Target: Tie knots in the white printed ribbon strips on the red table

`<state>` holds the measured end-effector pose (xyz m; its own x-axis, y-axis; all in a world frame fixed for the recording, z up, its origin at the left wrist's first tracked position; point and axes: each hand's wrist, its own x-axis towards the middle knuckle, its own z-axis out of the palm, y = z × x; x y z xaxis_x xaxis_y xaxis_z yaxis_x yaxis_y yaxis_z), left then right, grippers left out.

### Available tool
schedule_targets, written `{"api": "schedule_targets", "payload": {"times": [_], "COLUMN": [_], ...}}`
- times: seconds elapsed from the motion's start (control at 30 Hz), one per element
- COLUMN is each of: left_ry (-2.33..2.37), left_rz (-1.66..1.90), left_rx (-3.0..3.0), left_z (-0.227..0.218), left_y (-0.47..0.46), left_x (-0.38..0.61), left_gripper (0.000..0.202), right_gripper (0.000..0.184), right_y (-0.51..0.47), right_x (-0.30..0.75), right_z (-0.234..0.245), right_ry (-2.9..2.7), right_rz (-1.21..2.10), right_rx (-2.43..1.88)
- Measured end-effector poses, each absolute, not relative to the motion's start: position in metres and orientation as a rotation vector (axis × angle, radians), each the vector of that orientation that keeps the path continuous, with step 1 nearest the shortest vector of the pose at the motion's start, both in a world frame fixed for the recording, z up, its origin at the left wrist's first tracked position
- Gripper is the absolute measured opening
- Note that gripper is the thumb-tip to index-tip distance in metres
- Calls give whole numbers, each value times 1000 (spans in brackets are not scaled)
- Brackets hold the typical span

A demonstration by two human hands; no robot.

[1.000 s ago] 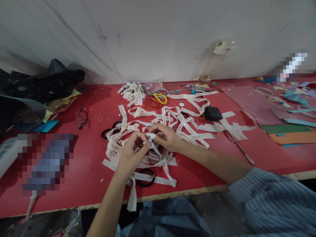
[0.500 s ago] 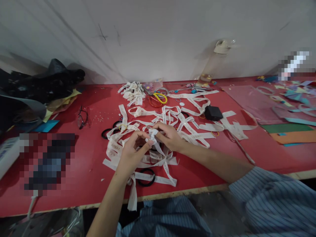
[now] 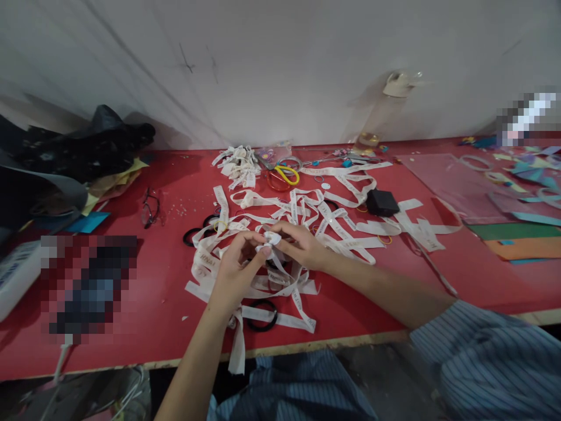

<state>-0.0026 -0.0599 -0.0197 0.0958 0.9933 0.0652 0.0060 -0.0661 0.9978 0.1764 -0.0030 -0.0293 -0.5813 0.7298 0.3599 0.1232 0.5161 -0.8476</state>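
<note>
A: What has changed in the last second?

B: Little. The bunched white ribbon piece has been turned over between the two hands and sits more tightly gathered now; both hands stay over the same spot.

A: How do the fingers stand?

B: The left hand pinches the bunch from the near side, thumb and forefinger clenched on it. The right hand closes on it from the far right side, fingers curled over its top. A tail of the same ribbon hangs from the bunch down to the desk.

A: What lies around them?

B: Straight under the fingers is a tangle of loose printed ribbon strips, so the bunch is held above a cluttered patch. A black hair band lies just nearer than the left fingers, two more black bands to their left. Beyond the fingers sit a pile of knotted ribbon bits and yellow-handled scissors. A small black box lies beyond the right fingers, off to the right, and eyeglasses well to the left.
</note>
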Motion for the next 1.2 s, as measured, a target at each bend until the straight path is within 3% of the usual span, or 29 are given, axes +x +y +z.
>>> {"api": "schedule_targets", "payload": {"times": [0.5, 0.67, 0.93, 1.2], "left_ry": [1119, 1333, 1447, 1483], "left_rz": [1265, 1248, 1274, 1293], "left_rx": [1335, 1579, 1941, 1940], "left_z": [-20, -20, -22, -20], "left_y": [-60, -59, -58, -59], "left_x": [-3, -2, -5, -5], "left_gripper": [10, 15, 6, 7], "right_gripper": [25, 27, 25, 30], "right_y": [-2, -1, -3, -1], "right_x": [176, 174, 174, 175], "right_z": [-33, -31, -26, -22], "right_ry": [-1886, -1822, -1734, -1740], "right_rz": [1377, 1428, 1646, 1707], "right_rx": [-711, -758, -731, -691]}}
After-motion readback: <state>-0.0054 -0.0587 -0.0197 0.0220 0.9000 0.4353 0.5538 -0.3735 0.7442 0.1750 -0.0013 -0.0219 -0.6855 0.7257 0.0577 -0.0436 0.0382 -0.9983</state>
